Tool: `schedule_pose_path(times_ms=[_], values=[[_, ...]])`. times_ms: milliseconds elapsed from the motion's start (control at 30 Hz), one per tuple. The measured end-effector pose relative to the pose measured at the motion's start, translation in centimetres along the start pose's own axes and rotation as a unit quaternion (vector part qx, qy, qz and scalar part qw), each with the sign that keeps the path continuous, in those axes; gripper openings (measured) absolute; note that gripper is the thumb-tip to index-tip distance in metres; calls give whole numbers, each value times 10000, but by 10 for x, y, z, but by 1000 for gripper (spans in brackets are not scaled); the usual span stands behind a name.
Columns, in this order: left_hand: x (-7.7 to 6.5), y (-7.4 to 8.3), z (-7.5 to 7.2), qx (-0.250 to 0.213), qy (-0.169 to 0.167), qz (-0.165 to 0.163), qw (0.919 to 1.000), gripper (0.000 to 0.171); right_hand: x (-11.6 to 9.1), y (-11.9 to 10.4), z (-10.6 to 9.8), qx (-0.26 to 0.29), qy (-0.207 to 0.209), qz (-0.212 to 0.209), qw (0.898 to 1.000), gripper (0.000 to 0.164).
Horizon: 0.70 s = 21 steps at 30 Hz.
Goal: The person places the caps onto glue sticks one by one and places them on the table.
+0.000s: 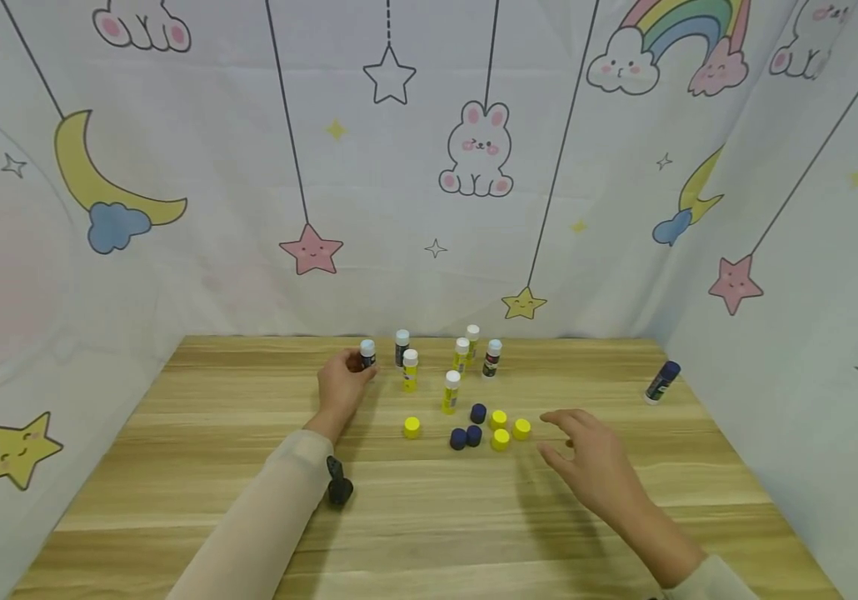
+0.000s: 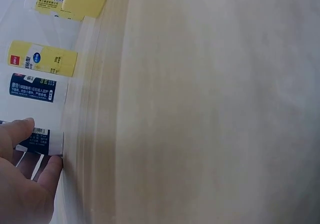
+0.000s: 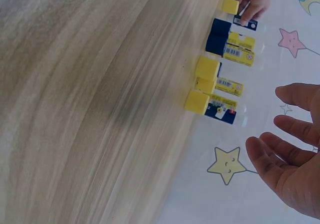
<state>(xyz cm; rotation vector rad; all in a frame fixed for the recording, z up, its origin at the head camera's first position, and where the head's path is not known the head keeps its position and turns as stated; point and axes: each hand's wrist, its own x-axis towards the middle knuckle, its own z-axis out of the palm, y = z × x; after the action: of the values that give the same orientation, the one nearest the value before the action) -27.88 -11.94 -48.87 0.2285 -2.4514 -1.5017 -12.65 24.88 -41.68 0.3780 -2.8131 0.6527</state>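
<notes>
— Left hand [image 1: 341, 387]?
— Fingers pinching an upright navy glue stick [image 1: 368, 360], leftmost of several, toward the rear of the desk [image 1: 197, 433].
— Right hand [image 1: 596, 458]?
— Fingers parted, holding nothing, beside a yellow cap [image 1: 522, 429].

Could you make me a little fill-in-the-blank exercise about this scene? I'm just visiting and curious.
The left hand grips a glue stick coloured mainly ____.
The right hand holds ____.
The loose yellow caps number ____.
In the head view, the capped stick is near the ____ edge of the table.

Missing words: dark blue; nothing; four; right.
</notes>
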Motion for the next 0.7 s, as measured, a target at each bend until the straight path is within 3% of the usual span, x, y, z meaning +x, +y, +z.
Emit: schedule_pose_path(times_ms=[700], values=[[-8,2,-1,-73,97,353,9993,36,7,0,15,13,-124,-35,9999,38]])
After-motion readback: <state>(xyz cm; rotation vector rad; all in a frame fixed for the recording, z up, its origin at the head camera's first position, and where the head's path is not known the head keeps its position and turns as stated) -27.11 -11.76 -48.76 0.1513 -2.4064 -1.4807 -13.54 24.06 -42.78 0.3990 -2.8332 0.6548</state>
